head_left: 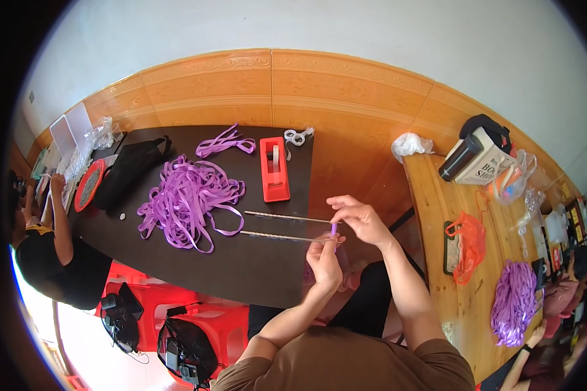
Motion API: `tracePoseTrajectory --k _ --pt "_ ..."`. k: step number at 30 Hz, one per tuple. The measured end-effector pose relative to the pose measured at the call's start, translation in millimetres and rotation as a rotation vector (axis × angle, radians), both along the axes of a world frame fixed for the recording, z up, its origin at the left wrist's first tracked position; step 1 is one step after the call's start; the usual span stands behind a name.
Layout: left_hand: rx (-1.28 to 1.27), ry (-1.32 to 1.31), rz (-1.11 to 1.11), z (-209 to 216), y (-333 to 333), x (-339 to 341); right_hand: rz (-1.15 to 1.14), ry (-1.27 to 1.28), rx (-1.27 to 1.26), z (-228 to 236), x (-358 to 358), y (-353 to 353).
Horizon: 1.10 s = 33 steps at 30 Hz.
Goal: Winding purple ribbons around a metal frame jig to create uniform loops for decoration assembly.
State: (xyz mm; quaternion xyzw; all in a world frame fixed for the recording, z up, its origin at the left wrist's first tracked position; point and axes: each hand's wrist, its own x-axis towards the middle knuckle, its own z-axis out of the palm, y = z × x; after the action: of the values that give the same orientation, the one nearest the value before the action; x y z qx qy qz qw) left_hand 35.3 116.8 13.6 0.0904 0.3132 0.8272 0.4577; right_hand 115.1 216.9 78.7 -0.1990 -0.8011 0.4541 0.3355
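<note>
A narrow purple ribbon [334, 229] is pinched by the tightly curled left hand [325, 266] and loosely curled right hand [364, 223], with thin silvery rods [287, 216] toward nine o'clock.

Worn on a person's head, the left of two side-by-side fisheye cameras looks down and forward over a brown shirt [346, 358], with the left hand [324, 264] and right hand [366, 225] close below. The wide view spans a dark table [254, 280] at left, a wooden table [463, 313] at right and the far wall [306, 26], panelling [209, 85] bowed.
</note>
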Motion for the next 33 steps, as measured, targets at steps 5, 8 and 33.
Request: tracePoseTrajectory --k 5,8,33 --pt "-0.016 0.019 0.019 -6.9 2.1 -0.4 -0.023 -0.457 0.597 15.4 -7.9 -16.4" --pt "-0.009 0.061 0.016 -1.9 2.0 1.0 0.014 -0.332 0.514 14.0 -5.2 -2.1" --pt "0.009 0.06 -0.014 2.1 -1.9 -1.0 0.34 -1.108 0.327 46.2 -53.1 12.5"
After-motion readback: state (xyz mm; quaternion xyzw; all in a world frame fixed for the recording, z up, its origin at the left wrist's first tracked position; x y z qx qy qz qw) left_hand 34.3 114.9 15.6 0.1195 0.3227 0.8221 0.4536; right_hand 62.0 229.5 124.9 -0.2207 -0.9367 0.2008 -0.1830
